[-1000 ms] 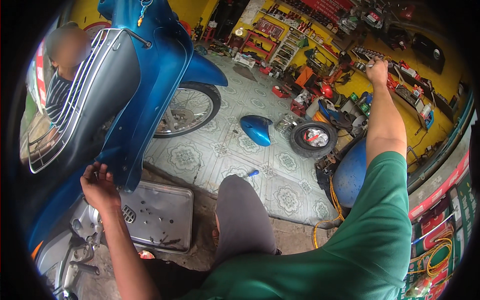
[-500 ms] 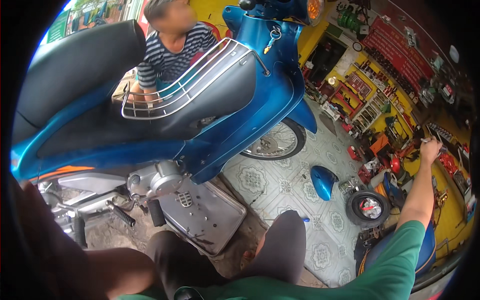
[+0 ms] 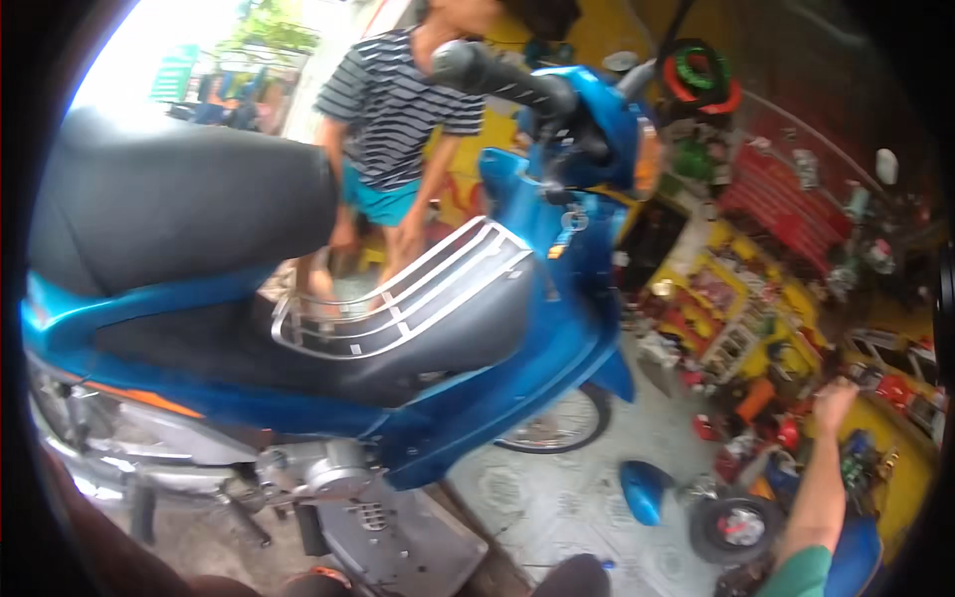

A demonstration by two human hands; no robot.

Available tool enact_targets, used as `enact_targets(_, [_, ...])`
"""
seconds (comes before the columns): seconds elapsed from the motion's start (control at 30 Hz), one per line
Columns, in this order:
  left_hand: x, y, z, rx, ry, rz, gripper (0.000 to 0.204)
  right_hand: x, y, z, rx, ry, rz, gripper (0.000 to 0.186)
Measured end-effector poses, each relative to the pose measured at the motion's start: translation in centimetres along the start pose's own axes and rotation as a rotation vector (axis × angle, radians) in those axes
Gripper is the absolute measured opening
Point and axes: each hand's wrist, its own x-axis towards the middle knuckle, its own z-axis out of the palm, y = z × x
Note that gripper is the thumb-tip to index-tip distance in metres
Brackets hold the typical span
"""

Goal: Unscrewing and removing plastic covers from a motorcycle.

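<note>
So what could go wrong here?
Someone might step on the loose blue panel lying on the tiled floor and crack it. A person could also trip over the tyre lying close beside it. And the right hand is stretched out towards a cluttered wall, so it might knock over one of the red items there; the picture is too blurry to tell if the hand holds anything.
</note>
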Motion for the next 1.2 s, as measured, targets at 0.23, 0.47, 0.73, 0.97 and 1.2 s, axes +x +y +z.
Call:
enact_targets(0.23, [0.1, 0.1, 2.3, 0.061, 0.021, 0.066, 0.030, -8.3, -16.1, 3.5, 0.084, 0.215, -0.206, 0.017])
enact_targets(0.47, [-2.7, 1.3, -0.3, 0.185, -0.092, -0.095, 0.032, -21.6, -19.1, 7.7, 0.375, -0.208, -0.303, 0.009])
enact_targets(0.73, [-5.7, -0.1, 6.3, -0.003, -0.276, -0.173, 0.035, -41.7, -30.0, 6.4, 1.016, -0.939, -0.259, 0.013])
enact_targets(0.97, [-10.4, 2.0, 9.7, -0.161, -0.443, -0.362, 0.037, -48.6, -46.2, 5.2, 1.327, -1.588, -0.654, 0.017])
enact_targets(1.2, [-11.6, 3.7, 4.3, 0.052, -0.535, -0.442, 0.040, -50.3, -59.2, 6.0, 0.958, -1.799, -1.173, 0.021])
